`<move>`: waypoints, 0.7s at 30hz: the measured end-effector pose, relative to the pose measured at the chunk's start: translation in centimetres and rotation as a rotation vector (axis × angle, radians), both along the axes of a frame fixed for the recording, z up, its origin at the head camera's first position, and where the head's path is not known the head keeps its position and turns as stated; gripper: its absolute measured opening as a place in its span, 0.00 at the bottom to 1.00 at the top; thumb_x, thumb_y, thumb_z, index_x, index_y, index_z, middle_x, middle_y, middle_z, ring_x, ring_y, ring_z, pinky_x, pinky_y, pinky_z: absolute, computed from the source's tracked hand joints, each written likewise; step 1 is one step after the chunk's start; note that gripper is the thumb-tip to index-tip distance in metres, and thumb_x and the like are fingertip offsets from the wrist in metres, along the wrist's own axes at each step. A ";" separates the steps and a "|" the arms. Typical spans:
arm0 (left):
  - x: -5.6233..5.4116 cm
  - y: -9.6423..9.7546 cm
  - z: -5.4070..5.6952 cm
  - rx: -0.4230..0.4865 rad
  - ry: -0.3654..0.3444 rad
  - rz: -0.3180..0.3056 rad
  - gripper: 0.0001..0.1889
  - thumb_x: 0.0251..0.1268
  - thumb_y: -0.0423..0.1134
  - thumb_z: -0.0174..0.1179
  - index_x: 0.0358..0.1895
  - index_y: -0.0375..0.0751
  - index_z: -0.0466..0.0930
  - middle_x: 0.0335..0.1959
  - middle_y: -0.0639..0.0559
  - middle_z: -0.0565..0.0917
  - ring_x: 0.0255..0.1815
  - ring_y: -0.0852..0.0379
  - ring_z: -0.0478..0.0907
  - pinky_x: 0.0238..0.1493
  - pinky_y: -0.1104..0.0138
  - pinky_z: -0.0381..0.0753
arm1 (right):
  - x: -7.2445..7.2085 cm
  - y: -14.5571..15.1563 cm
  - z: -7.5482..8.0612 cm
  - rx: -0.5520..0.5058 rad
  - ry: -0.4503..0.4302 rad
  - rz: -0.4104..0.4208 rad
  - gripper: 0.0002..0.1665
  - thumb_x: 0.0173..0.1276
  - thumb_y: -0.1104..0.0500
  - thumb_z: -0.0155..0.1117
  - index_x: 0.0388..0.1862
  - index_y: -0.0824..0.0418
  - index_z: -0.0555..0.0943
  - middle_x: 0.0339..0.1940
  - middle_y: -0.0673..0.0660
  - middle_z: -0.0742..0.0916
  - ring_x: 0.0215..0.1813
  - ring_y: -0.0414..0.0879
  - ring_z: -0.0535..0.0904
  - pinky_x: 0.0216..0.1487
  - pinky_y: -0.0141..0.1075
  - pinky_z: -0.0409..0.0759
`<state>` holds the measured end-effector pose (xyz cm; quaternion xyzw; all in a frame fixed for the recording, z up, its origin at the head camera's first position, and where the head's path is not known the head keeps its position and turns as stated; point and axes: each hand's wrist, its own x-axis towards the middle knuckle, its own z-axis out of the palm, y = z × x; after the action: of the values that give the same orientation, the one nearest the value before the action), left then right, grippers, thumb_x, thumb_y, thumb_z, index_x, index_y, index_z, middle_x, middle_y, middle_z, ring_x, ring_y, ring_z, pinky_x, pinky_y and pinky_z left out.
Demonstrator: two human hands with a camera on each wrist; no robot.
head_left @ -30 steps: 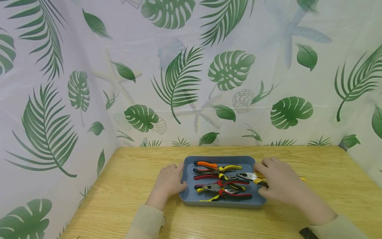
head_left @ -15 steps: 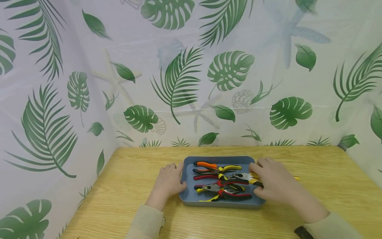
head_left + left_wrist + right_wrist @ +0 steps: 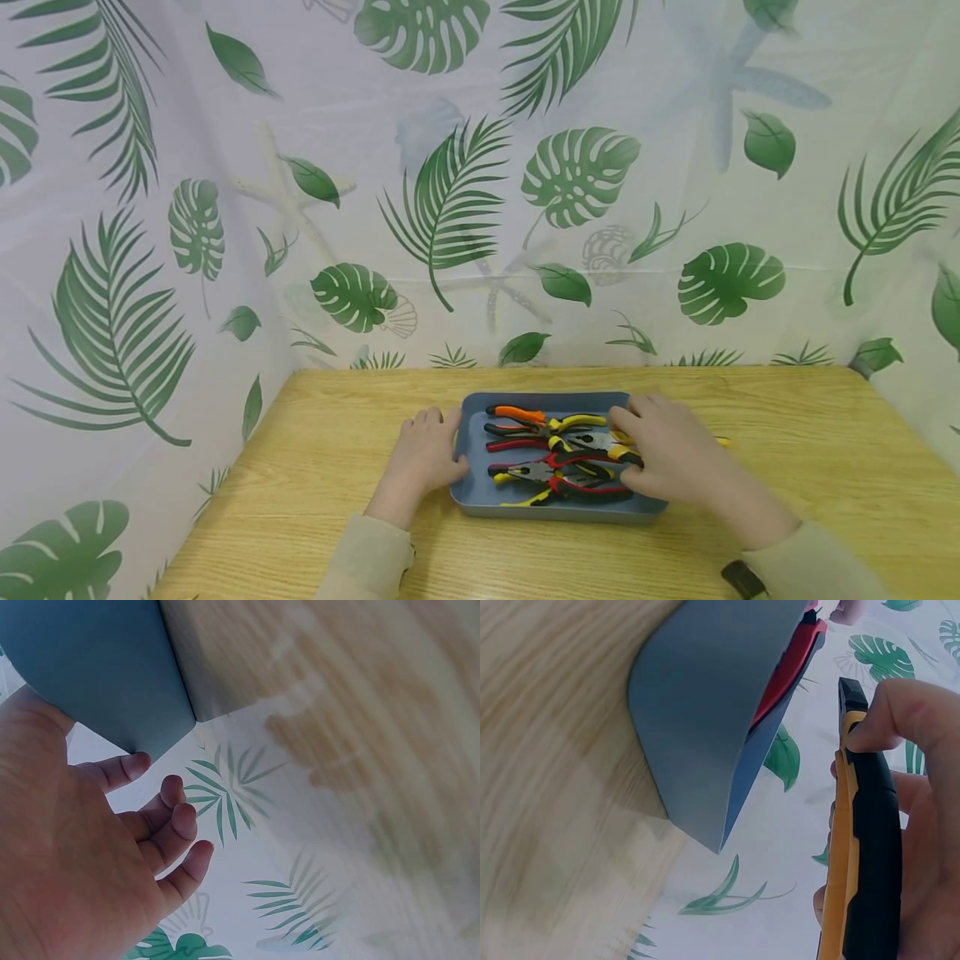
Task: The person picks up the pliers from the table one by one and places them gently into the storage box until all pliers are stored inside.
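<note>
In the head view my right hand (image 3: pixel 671 446) grips combination pliers (image 3: pixel 592 442) by their yellow-and-black handles. Their silver head points left over the right half of the blue-grey tray (image 3: pixel 570 512). The right wrist view shows the held pliers (image 3: pixel 866 825) above the rim, thumb pressed along the handle. Several other pliers lie in the tray, among them orange-handled pliers (image 3: pixel 517 412), yellow-handled ones (image 3: pixel 585 420) and red-and-black ones (image 3: pixel 596 492). My left hand (image 3: pixel 423 454) rests on the tray's left end; the left wrist view shows its fingers (image 3: pixel 176 832) relaxed beside the wall.
A wooden table (image 3: pixel 300 500) carries the tray. Behind and beside the table hangs a white cloth (image 3: pixel 480 208) printed with green leaves. The pliers in the tray overlap one another, some partly hidden.
My right hand has moved left with the combination pliers, bringing them further over the tray and the other pliers. My left hand and the tray have stayed in place.
</note>
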<state>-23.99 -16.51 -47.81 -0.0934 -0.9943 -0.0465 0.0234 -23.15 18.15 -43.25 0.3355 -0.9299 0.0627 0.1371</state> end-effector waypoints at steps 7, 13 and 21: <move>0.0 0.0 0.0 -0.004 0.004 -0.002 0.35 0.63 0.49 0.70 0.73 0.44 0.71 0.56 0.40 0.80 0.55 0.44 0.76 0.58 0.49 0.76 | -0.3 -0.7 -0.1 0.004 -0.003 0.011 0.22 0.46 0.57 0.72 0.43 0.51 0.80 0.32 0.47 0.73 0.34 0.44 0.64 0.33 0.37 0.61; 0.0 0.0 -0.1 -0.007 0.015 -0.007 0.36 0.63 0.49 0.69 0.74 0.43 0.72 0.55 0.40 0.79 0.56 0.43 0.77 0.57 0.49 0.76 | -0.5 -1.3 -0.3 0.011 0.010 0.033 0.20 0.46 0.59 0.70 0.40 0.50 0.78 0.31 0.46 0.72 0.33 0.43 0.62 0.32 0.36 0.58; 0.1 0.1 0.1 -0.002 0.025 -0.009 0.37 0.62 0.49 0.70 0.74 0.43 0.72 0.55 0.39 0.80 0.57 0.41 0.77 0.58 0.48 0.76 | -1.1 -2.6 -0.6 0.023 0.005 0.053 0.17 0.47 0.59 0.69 0.37 0.49 0.75 0.31 0.46 0.71 0.34 0.44 0.62 0.35 0.38 0.60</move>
<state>-23.86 -16.43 -47.70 -0.0984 -0.9935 -0.0446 0.0357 -24.24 15.54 -43.84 0.3617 -0.9210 0.0549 0.1341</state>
